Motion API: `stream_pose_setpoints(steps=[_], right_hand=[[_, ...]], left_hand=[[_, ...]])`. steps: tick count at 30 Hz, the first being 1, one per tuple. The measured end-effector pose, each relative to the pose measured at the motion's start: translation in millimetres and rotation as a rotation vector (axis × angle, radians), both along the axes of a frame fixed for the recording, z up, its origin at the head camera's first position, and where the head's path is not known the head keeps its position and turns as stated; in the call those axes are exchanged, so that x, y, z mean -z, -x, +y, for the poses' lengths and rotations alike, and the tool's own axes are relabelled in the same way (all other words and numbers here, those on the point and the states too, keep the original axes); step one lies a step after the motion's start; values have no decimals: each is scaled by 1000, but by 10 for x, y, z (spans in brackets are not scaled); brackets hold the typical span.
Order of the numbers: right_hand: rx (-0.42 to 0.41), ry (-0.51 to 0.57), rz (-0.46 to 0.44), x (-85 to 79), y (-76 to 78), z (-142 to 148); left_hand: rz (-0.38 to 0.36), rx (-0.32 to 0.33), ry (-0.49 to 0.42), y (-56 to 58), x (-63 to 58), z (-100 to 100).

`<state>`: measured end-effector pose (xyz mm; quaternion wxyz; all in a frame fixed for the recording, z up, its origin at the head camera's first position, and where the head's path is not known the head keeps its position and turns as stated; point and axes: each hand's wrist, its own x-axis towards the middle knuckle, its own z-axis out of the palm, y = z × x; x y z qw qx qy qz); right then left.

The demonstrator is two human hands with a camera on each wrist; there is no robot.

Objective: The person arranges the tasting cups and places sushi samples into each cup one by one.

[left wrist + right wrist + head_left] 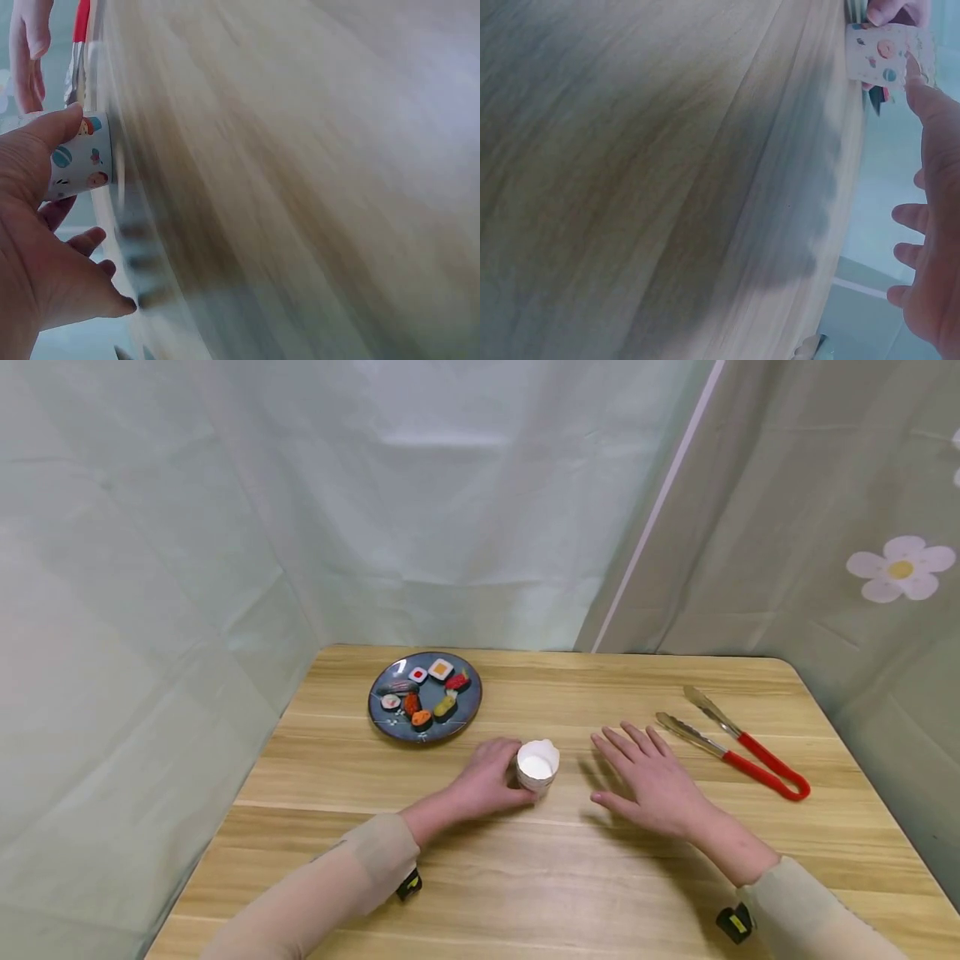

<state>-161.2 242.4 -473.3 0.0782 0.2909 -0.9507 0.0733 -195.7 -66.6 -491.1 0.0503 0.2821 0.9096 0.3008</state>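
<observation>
Between the thumb and fingers of my left hand [483,783], a small white paper baking cup [538,767] stands upright, with a wavy rim and an open top. Little coloured pictures decorate its side in the left wrist view, where my thumb lies against the cup [81,159]. To the right of it, my right hand [654,787] is held over the table, palm down, fingers spread and holding nothing. The right wrist view shows the decorated cup [885,54] beyond my right hand [937,225].
A dark blue plate [429,695] with several sushi pieces [441,670] sits at the back left of the wooden table [525,893]. Tongs with red handles [765,766] lie spread on the right, just beyond my right hand. Pale curtains [465,510] hang around the table.
</observation>
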Motion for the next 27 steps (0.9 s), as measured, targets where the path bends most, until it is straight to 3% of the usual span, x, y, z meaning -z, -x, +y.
stream_pose_setpoints(steps=[11,17,27], right_hand=[[11,131,-81,-72,-9,-38],[-5,262,-161,-150,-4,-143],[-18,377,-256,-165,39,-362]], left_hand=[[-86,-8,70,-68,-39,204],[-82,-21,90,-76,1,270],[-68,-34,110,-76,25,304]])
